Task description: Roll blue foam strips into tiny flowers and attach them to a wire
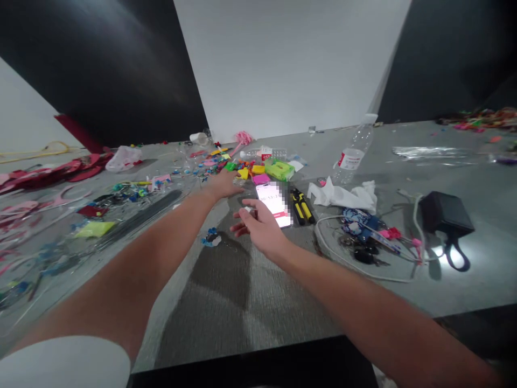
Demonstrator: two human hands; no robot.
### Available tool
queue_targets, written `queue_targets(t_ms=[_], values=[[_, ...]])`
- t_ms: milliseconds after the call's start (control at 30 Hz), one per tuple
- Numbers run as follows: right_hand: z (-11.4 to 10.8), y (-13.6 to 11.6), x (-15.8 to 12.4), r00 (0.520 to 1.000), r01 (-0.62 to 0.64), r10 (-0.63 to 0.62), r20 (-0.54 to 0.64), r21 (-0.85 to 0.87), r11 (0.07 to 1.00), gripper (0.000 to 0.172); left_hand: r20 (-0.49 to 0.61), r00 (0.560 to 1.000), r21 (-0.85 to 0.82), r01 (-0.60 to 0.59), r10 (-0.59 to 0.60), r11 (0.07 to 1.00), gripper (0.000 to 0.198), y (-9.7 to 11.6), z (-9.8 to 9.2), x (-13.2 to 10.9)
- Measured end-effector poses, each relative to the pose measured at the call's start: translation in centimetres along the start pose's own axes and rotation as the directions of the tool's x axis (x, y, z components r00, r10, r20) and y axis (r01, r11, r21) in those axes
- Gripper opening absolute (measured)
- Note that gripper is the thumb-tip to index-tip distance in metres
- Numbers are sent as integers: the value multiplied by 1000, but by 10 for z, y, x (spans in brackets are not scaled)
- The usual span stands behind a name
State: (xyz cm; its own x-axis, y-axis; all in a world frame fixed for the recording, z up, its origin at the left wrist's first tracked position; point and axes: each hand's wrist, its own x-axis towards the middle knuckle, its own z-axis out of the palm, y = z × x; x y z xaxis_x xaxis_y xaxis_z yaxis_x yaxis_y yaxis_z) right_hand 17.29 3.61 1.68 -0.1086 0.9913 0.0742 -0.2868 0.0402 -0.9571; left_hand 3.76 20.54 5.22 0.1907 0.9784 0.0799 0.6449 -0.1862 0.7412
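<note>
My left hand (225, 183) reaches out over the near edge of a pile of small colourful pieces (212, 161), fingers apart, by a yellow piece (243, 173) and a green piece (230, 166). Nearer to me, my right hand (262, 225) hovers beside a phone (274, 202) with a lit timer screen. Its fingers are loosely curled, and something small and whitish shows between thumb and forefinger, too blurred to name. On the grey tabletop below my left wrist lies a small blue and white flower-like piece (211, 237).
Right of the phone lie yellow-handled pliers (302, 207), crumpled tissue (343, 195), a looped white cable (359, 274) and a black box-shaped device (445, 214). A water bottle (355, 153) stands behind them. A green packet (279, 170) lies behind the phone. Red and pink strips (76, 172) spread at left.
</note>
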Motion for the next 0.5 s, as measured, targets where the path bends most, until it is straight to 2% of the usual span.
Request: queue_targets(t_ms=[133,267,400,500], values=[[4,-2,-3,999,51,-51,-12,1,999,34,-5,999,-15,53,-53,999,37,-15,-3,2],[-3,-5,-3,992,117,-118,-49,-31,993,34,-37,994,-123,94,-99,988,35,-20,-24,-20],[-9,-7,1,988,130,-134,-75,-53,990,22,-51,996,-325,48,-69,944,35,-13,-43,-75],[-9,-9,-1,989,137,-140,-36,-92,986,21,-8,1000,-441,15,-21,897,18,-5,-42,-127]])
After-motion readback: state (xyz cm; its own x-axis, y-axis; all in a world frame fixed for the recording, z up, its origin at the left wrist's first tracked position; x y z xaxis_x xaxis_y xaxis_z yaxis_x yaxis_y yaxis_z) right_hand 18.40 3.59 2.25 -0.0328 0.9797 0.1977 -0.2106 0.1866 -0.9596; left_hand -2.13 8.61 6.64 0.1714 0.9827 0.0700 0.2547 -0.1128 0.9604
